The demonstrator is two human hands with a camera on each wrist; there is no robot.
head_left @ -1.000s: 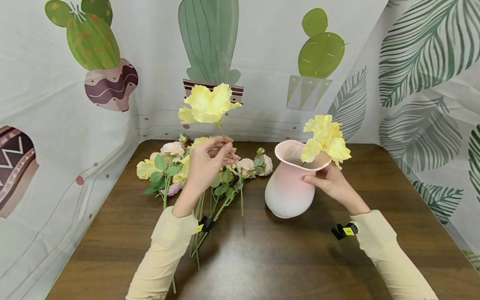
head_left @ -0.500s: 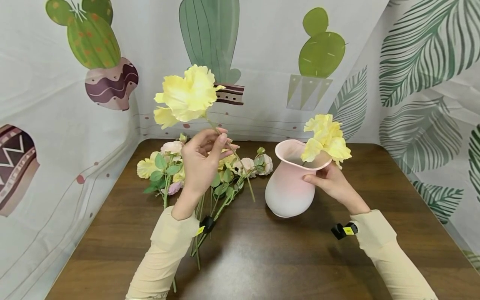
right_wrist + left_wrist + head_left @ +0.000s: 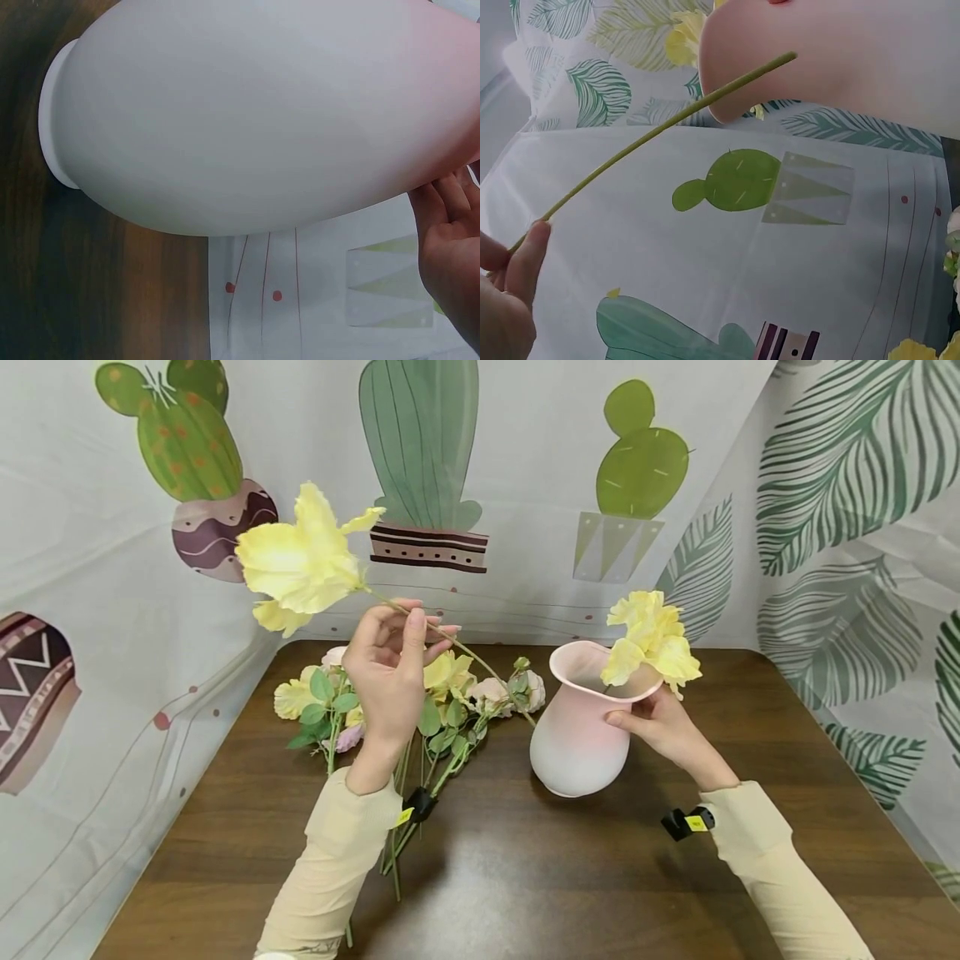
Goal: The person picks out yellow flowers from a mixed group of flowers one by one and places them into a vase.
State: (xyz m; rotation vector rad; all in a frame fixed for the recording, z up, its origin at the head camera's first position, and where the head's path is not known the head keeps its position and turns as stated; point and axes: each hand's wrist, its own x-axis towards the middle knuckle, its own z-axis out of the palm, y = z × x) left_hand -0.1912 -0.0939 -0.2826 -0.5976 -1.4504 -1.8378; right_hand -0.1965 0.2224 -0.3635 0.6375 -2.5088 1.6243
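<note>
My left hand (image 3: 390, 672) pinches the thin green stem (image 3: 641, 140) of a yellow flower (image 3: 300, 564) between thumb and fingers. The bloom tilts up to the left, and the stem slants down to the right, its end overlapping the vase's left side in the head view. A pink and white vase (image 3: 577, 743) with a wavy rim stands upright on the table. My right hand (image 3: 660, 727) grips the vase's neck from the right, thumb on the near side, its fingers partly hidden behind. Another yellow flower (image 3: 651, 639) leans out over the vase's right rim.
On the wooden table (image 3: 480, 877), several cut flowers lie to the left: yellow blooms (image 3: 296, 695), pale pink roses (image 3: 491, 693), a purple bloom (image 3: 348, 737) and long green stems. A cloth (image 3: 525, 485) printed with cacti and leaves hangs behind the table.
My left hand has moved a little left and up, and the yellow flower has tipped over to the left, its stem end swinging right toward the vase. The right hand and vase stay put.
</note>
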